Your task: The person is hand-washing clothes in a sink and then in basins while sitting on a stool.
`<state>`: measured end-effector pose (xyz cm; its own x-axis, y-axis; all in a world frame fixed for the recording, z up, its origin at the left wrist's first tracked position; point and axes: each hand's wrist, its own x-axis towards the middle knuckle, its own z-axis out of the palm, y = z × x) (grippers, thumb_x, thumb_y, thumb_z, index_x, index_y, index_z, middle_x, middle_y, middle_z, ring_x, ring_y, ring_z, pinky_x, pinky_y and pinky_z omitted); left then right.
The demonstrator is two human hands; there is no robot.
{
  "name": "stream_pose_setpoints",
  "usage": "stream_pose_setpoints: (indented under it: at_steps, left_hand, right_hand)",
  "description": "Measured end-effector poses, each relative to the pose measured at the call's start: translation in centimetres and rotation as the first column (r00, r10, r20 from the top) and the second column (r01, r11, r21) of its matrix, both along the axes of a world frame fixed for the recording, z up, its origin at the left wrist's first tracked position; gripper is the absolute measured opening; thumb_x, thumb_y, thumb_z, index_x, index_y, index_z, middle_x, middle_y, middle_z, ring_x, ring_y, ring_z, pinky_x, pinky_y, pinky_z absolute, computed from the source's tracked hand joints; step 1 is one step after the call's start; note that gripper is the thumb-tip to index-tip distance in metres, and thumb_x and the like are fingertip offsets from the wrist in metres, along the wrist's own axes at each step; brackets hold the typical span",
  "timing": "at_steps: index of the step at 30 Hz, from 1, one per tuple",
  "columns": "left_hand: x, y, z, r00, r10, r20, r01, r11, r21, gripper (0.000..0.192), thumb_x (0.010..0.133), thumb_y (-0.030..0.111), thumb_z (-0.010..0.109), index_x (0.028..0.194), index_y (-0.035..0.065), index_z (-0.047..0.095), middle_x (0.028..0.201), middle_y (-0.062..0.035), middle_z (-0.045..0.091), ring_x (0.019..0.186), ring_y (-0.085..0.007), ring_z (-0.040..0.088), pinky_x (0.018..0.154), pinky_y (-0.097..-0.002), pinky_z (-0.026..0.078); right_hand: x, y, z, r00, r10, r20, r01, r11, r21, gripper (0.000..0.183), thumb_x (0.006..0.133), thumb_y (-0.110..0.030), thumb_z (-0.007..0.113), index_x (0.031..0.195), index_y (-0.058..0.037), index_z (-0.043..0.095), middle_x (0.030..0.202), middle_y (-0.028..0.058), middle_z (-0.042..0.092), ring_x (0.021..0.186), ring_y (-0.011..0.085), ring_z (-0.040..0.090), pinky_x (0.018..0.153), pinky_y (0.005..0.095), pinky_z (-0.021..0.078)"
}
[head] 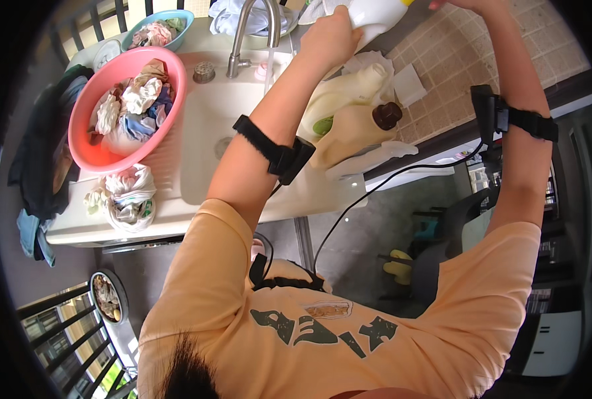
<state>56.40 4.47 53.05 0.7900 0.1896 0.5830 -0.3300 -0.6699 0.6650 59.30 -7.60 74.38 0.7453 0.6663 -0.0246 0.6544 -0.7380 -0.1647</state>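
At the top of the view my left hand (328,37) grips a white plastic bottle (375,17) with a yellow part at its upper end, cut by the picture's edge. My right hand (468,4) is at the top edge, mostly cut off, to the right of the bottle; its fingers cannot be made out. Water runs from the metal faucet (274,25) into the pale laundry sink (206,114). A pink basin (76,134) of wet clothes stands left of the sink bowl. Behind the faucet lies light blue cloth (226,17) in a pale basin.
Large plastic jugs, one with a brown cap (387,116), lie right of the bowl. A blue basin (188,25) holds more cloth. A knotted white bag (130,199) sits on the front ledge, and dark clothes (41,144) hang over the left edge. Black cables run between my arm straps.
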Motion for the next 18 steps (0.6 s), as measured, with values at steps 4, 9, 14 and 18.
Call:
stream_pose_setpoints:
  at_steps: [4, 9, 14, 18]
  left_hand:
    - [5.6, 0.0, -2.0, 0.994, 0.016, -0.109, -0.019, 1.0, -0.021, 0.035, 0.081, 0.031, 0.056, 0.094, -0.0003, 0.046, 0.087, -0.0222, 0.06, 0.083, -0.0387, 0.057, 0.07, -0.0422, 0.045]
    - [8.3, -0.2, -6.0, 0.976, 0.07, -0.204, -0.09, 0.992, -0.089, 0.036, 0.08, 0.028, 0.057, 0.098, -0.0012, 0.043, 0.094, -0.0228, 0.059, 0.09, -0.0393, 0.055, 0.075, -0.0452, 0.043]
    - [12.0, -1.4, -10.7, 0.964, -0.03, -0.263, -0.015, 0.986, -0.167, 0.037, 0.078, 0.027, 0.055, 0.104, 0.0035, 0.046, 0.101, -0.0194, 0.059, 0.095, -0.0339, 0.056, 0.081, -0.0515, 0.039]
    - [14.6, -0.9, -16.0, 0.916, 0.013, -0.4, -0.103, 0.974, -0.203, 0.039, 0.08, 0.024, 0.049, 0.115, 0.0081, 0.045, 0.112, -0.019, 0.054, 0.105, -0.0352, 0.051, 0.087, -0.0521, 0.037]
  right_hand:
    - [5.1, -1.2, -2.5, 0.999, 0.025, 0.033, -0.024, 1.0, -0.018, 0.024, 0.076, -0.013, 0.059, 0.098, -0.0032, 0.054, 0.077, 0.0067, 0.059, 0.052, 0.0141, 0.055, 0.045, 0.0258, 0.0465]
    - [9.9, -0.6, -8.6, 0.979, -0.036, 0.2, 0.047, 0.998, -0.05, 0.03, 0.081, -0.027, 0.055, 0.092, 0.0007, 0.057, 0.063, 0.0097, 0.059, 0.05, 0.0162, 0.056, 0.046, 0.0303, 0.0464]
    - [14.5, -2.3, -13.7, 0.878, -0.139, 0.458, 0.239, 0.957, -0.167, 0.035, 0.082, -0.029, 0.057, 0.096, 0.0028, 0.057, 0.075, 0.0146, 0.062, 0.066, 0.0245, 0.062, 0.06, 0.0341, 0.049]
    - [16.6, 0.6, -16.9, 0.949, -0.161, 0.271, 0.234, 0.936, -0.265, 0.068, 0.079, -0.062, 0.041, 0.056, 0.0005, 0.056, 0.044, 0.0123, 0.049, 0.034, 0.0224, 0.047, 0.038, 0.0392, 0.0366]
